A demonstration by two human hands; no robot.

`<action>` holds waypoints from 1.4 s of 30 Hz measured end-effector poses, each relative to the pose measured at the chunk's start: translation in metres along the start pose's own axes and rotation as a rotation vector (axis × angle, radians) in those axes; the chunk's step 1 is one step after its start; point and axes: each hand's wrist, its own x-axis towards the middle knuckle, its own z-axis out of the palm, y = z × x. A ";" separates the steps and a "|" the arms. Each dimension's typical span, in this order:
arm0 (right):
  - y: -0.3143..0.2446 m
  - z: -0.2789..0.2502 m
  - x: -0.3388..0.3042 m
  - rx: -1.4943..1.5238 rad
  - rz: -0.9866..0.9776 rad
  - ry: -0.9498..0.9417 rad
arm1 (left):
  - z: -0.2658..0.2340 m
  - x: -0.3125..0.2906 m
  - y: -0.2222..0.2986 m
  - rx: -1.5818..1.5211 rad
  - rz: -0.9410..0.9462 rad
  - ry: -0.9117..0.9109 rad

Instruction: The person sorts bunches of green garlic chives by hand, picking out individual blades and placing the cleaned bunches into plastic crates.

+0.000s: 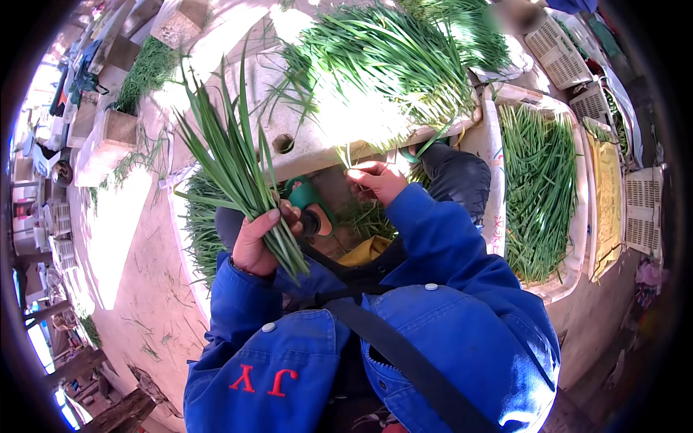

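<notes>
On the pale flat board (312, 160), a broad heap of long green leaves (390, 61) reaches the near edge toward the right corner. A slim bundle of long green leaves (242, 169) sits in the left hand (258, 239), fingers closed around its stems; gentle pressure should avoid bruising. The right hand (379, 182), fingertips pinched together, apparently holds a thin pale strand (348, 157) beside the near edge. Moving room seems better leftward.
</notes>
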 end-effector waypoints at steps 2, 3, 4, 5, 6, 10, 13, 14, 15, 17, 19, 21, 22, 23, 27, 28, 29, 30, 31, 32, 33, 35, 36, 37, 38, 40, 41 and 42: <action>-0.002 0.001 -0.019 0.010 -0.086 -0.035 | 0.000 0.025 -0.012 0.023 0.018 0.084; 0.002 0.003 -0.021 0.050 -0.120 -0.015 | -0.003 0.035 -0.020 -0.050 0.036 0.069; 0.007 0.002 -0.022 0.089 -0.154 0.013 | -0.013 0.048 -0.030 -0.052 0.012 0.067; 0.013 0.001 -0.019 0.081 -0.178 0.031 | -0.025 0.060 -0.040 -0.053 -0.004 0.069; 0.020 -0.001 -0.014 0.073 -0.202 0.049 | -0.035 0.070 -0.048 -0.052 -0.020 0.071; 0.022 0.010 -0.015 -0.272 -0.335 0.134 | -0.045 0.087 -0.076 0.020 -0.120 0.203; 0.029 0.015 -0.016 -0.438 -0.347 0.086 | -0.042 0.086 -0.083 0.086 -0.156 0.261; 0.030 0.019 -0.017 -0.492 -0.370 0.091 | -0.044 0.086 -0.084 0.102 -0.149 0.268; 0.028 0.021 -0.019 -0.544 -0.387 0.088 | -0.046 0.087 -0.084 0.118 -0.142 0.274; 0.021 0.023 -0.025 -0.517 -0.359 0.045 | -0.046 0.087 -0.081 0.136 -0.131 0.280; 0.006 0.021 -0.039 -0.420 -0.285 -0.076 | -0.051 0.089 -0.081 0.080 -0.147 0.272; -0.023 0.010 -0.066 -0.248 -0.156 -0.274 | -0.056 0.089 -0.080 0.041 -0.177 0.293; -0.034 -0.004 -0.075 -0.394 -0.164 -0.399 | -0.057 0.090 -0.079 0.026 -0.207 0.308; -0.045 -0.019 -0.080 -0.435 0.079 -0.486 | -0.058 0.091 -0.078 0.015 -0.234 0.324; -0.010 -0.047 -0.043 -1.582 -0.166 0.043 | -0.054 0.086 -0.074 0.026 -0.247 0.268; 0.001 -0.043 -0.025 -1.290 -0.421 0.130 | -0.052 0.086 -0.074 0.033 -0.253 0.272; -0.006 -0.021 -0.019 -0.822 -0.370 0.063 | -0.050 0.085 -0.075 0.042 -0.255 0.281; -0.015 -0.005 -0.008 -0.597 -0.225 -0.061 | -0.049 0.083 -0.074 0.055 -0.255 0.295; -0.011 0.003 0.006 -0.499 -0.047 -0.112 | -0.048 0.081 -0.075 0.054 -0.252 0.285; -0.001 0.012 0.022 -0.400 -0.223 -0.212 | -0.045 0.080 -0.075 0.056 -0.247 0.273; -0.005 0.007 0.036 -0.601 -0.215 -0.243 | -0.044 0.078 -0.073 0.058 -0.243 0.260; -0.012 0.002 0.058 -0.789 -0.419 -0.117 | -0.057 0.074 -0.072 0.028 -0.258 0.215; -0.015 -0.003 0.066 -0.367 -0.437 -0.015 | -0.062 0.074 -0.073 0.008 -0.272 0.188; -0.021 -0.026 0.080 0.081 -0.356 -0.062 | -0.065 0.072 -0.071 0.007 -0.308 0.165; -0.052 -0.023 0.067 0.166 -0.447 0.017 | -0.066 0.070 -0.071 0.016 -0.306 0.192; -0.091 -0.041 0.044 0.313 -0.486 0.239 | -0.065 0.071 -0.070 0.038 -0.308 0.223; -0.101 -0.051 0.028 0.319 -0.575 0.275 | -0.066 0.072 -0.072 0.040 -0.312 0.214; -0.102 -0.061 0.013 0.341 -0.620 0.286 | -0.067 0.074 -0.075 0.039 -0.321 0.201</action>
